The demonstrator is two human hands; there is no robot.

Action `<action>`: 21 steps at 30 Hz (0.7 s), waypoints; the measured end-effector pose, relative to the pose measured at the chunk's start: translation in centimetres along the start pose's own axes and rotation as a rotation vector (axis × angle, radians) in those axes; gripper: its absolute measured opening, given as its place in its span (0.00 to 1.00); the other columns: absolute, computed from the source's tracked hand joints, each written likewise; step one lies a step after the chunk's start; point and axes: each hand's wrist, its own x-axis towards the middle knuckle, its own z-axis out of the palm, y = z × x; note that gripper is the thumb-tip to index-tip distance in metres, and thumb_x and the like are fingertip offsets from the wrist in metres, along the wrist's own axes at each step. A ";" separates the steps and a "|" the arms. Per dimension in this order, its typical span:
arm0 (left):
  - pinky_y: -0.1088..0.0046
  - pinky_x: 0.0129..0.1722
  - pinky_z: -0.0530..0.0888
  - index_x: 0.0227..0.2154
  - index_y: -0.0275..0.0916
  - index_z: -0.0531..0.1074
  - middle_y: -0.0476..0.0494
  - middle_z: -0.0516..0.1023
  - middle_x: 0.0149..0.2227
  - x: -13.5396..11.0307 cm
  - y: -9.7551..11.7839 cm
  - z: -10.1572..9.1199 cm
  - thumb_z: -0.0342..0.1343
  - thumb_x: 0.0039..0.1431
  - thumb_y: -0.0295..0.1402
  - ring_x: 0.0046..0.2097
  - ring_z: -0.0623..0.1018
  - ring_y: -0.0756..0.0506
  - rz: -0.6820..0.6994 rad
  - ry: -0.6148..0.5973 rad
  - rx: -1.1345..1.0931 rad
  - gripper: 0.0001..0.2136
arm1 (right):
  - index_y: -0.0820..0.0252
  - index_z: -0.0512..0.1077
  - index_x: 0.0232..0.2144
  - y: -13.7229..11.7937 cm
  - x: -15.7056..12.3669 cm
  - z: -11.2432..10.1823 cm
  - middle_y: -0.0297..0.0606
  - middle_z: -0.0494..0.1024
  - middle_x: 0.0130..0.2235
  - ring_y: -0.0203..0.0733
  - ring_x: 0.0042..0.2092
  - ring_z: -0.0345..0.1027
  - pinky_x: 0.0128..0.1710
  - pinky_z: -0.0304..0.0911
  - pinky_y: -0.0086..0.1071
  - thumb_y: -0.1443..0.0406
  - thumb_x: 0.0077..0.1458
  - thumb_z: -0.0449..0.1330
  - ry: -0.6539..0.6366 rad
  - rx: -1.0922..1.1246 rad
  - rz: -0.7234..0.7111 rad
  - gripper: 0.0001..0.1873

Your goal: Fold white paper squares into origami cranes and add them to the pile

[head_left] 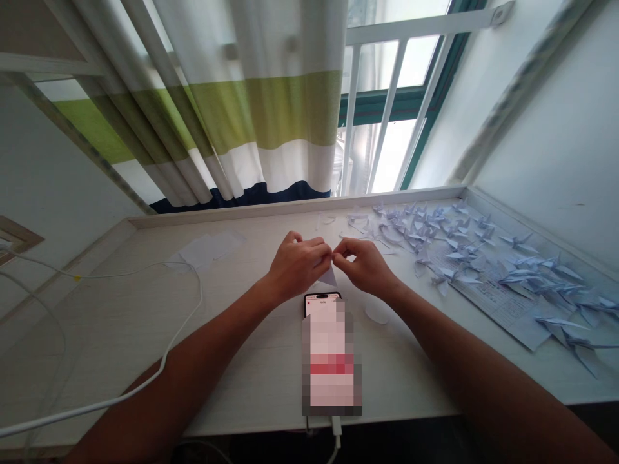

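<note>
My left hand and my right hand meet over the middle of the pale table, fingers pinched together on a small folded piece of white paper. A pointed corner of the paper hangs below my fingers. Just in front of my hands a phone lies face up with its screen lit. Several folded paper cranes are spread over the table to the right of my right hand.
A white cable loops across the left of the table, and another plugs into the phone's near end. Flat white paper sheets lie at the back left. A printed sheet lies under the cranes. Curtain and window stand behind the table.
</note>
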 end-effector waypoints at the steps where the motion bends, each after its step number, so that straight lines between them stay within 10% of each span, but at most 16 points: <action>1: 0.62 0.46 0.61 0.35 0.40 0.76 0.49 0.82 0.37 0.0 -0.1 -0.1 0.50 0.70 0.34 0.32 0.74 0.48 -0.022 0.000 -0.039 0.12 | 0.61 0.76 0.25 0.1 0.0 0.1 0.36 0.79 0.28 0.38 0.30 0.69 0.33 0.63 0.32 0.69 0.53 0.61 0.002 0.032 0.028 0.06; 21: 0.74 0.29 0.68 0.33 0.36 0.78 0.44 0.81 0.32 0.4 -1.4 -0.6 0.57 0.61 0.39 0.32 0.76 0.47 -0.348 -0.065 -0.747 0.11 | 0.61 0.78 0.26 1.2 0.3 -0.4 0.38 0.82 0.30 0.40 0.34 0.73 0.38 0.67 0.34 0.65 0.51 0.62 -0.070 0.339 0.197 0.06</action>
